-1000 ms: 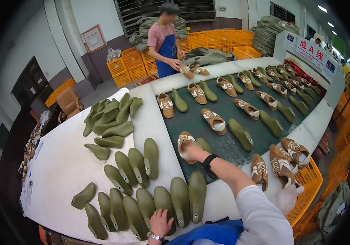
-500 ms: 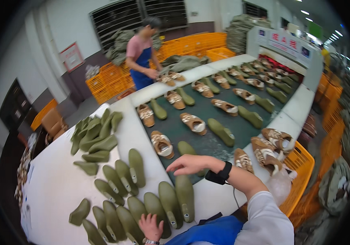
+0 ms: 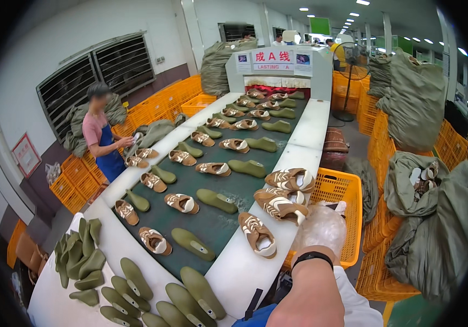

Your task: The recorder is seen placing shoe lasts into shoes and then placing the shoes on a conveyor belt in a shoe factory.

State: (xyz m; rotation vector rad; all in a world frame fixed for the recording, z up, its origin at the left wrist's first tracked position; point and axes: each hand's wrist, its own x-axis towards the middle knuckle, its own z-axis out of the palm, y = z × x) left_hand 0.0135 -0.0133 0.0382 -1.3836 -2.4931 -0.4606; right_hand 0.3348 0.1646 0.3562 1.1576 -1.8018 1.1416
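Note:
My right hand, with a black band at its wrist, reaches over the white ledge's edge to a crumpled clear plastic bag. Its fingers are hidden behind the wrist and the bag, so their grip cannot be told. The bag lies at an orange crate. Beside it on the ledge stand a brown sneaker with white stripes and a few more like it. Green shoe lasts lie in rows at the lower left, others in a heap. My left hand is out of view.
A dark green conveyor belt carries brown sneakers and green lasts out of a machine. Across it stands a person in a blue apron, holding something small. Orange crates, grey-green sacks and a standing fan are at the right.
The view has swung to the right. My right hand has moved from above the lasts to the plastic bag. My left hand, earlier spread on the lasts, has left the picture.

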